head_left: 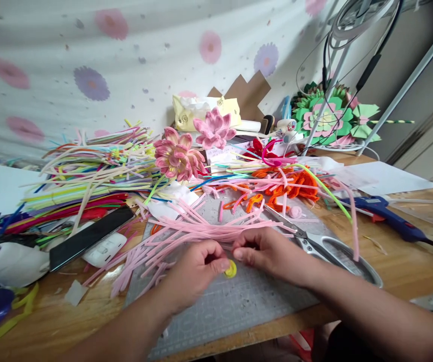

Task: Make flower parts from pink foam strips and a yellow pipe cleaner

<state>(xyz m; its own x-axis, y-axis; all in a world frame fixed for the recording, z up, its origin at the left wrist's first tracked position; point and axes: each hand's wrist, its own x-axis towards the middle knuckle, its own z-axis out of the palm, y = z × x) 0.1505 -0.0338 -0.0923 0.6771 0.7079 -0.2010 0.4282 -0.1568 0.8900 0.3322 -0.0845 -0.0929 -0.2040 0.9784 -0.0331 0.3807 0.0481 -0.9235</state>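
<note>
My left hand [198, 269] is closed in a pinch low over the grey cutting mat [239, 309]. A small yellow coil [230, 269] shows right at its thumb tip; whether the fingers grip it or it lies on the mat, I cannot tell. Just to the right, my right hand [263, 251] is curled with thumb and fingers together, and what is inside is hidden. A loose bunch of pink pipe cleaners [197, 232] lies directly behind both hands. Beside my right wrist rest large scissors [314, 244] with grey handles, blades pointing away to the left.
Multicoloured pipe cleaners [88, 173] pile at the left, with a black phone [90, 236] before them. Two pink flowers [179, 156] stand at the back, near orange pipe cleaners [295, 185]. A blue glue gun [386, 213] lies right, its cord trailing off. A metal stand [329, 95] rises behind.
</note>
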